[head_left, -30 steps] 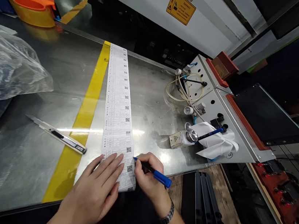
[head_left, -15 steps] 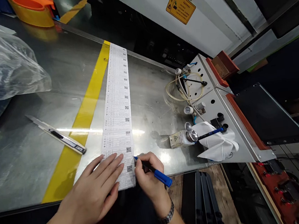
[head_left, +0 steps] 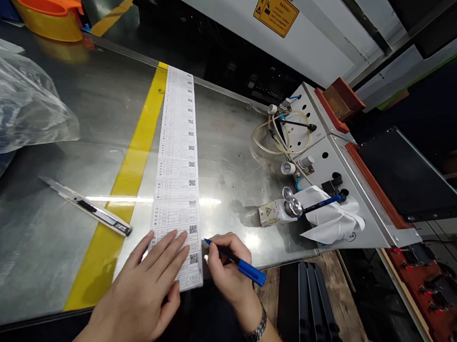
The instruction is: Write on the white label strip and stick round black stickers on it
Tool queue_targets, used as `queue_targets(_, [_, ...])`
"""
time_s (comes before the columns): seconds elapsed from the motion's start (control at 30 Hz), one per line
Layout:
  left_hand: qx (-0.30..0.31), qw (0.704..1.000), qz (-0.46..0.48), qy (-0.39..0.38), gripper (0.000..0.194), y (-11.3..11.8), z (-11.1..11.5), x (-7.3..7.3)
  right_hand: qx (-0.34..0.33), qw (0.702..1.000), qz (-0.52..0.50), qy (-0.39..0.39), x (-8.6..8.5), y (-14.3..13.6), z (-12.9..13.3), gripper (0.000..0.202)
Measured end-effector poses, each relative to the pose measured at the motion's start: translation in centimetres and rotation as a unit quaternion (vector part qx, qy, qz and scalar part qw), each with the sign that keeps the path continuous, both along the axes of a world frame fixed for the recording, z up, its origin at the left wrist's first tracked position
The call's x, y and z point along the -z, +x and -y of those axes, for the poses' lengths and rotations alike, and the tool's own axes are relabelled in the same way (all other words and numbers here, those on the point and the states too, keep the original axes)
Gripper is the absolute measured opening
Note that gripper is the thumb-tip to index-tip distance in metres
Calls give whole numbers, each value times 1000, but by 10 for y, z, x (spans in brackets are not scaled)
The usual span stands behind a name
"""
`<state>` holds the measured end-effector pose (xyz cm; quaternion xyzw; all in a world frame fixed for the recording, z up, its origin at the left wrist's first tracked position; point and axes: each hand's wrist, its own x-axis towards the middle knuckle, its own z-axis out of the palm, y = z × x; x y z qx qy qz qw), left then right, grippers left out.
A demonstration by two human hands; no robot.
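Note:
A long white strip of printed labels with square codes (head_left: 176, 161) lies on the shiny metal table (head_left: 223, 132). My left hand (head_left: 151, 285) rests flat over the strip's near end, fingers stretched out and a little apart. Just right of the strip, my right hand (head_left: 230, 266) pinches a blue pen (head_left: 245, 267), its tip close to the strip's right edge; contact cannot be made out. A utility knife (head_left: 90, 209) with its blade out lies to the left, its handle end over the yellow tape (head_left: 128, 176).
Clear plastic bag (head_left: 11, 93) and an orange and yellow tape roll (head_left: 50, 17) lie at the left. To the right are a dispenser bottle (head_left: 276, 212), white cloth (head_left: 331, 216), gauges with tubing (head_left: 287, 169) and a metal control box (head_left: 337, 162).
The near part of the label strip has shifted slightly left, with my left hand moving a little along with it. The pen is tilted slightly differently in my right hand.

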<state>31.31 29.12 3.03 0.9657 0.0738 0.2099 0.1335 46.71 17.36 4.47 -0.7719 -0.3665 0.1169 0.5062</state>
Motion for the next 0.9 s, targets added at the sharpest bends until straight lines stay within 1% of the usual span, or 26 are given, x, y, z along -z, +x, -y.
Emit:
queue_targets(0.2, [-28, 997, 13, -76, 47, 0, 7, -1, -28, 998, 49, 14, -1, 1, -2, 6])
queue_targets(0.4, [-23, 997, 16, -78, 48, 1, 6, 0, -38, 997, 71, 6, -3, 1, -3, 6])
queue_targets(0.6, [-33, 993, 25, -112, 45, 1, 7, -1, -35, 999, 36, -2, -3, 2, -2, 8])
queue_targets(0.9, [-30, 993, 31, -113, 45, 1, 8, 0, -33, 999, 41, 0, -1, 2, -3, 10])
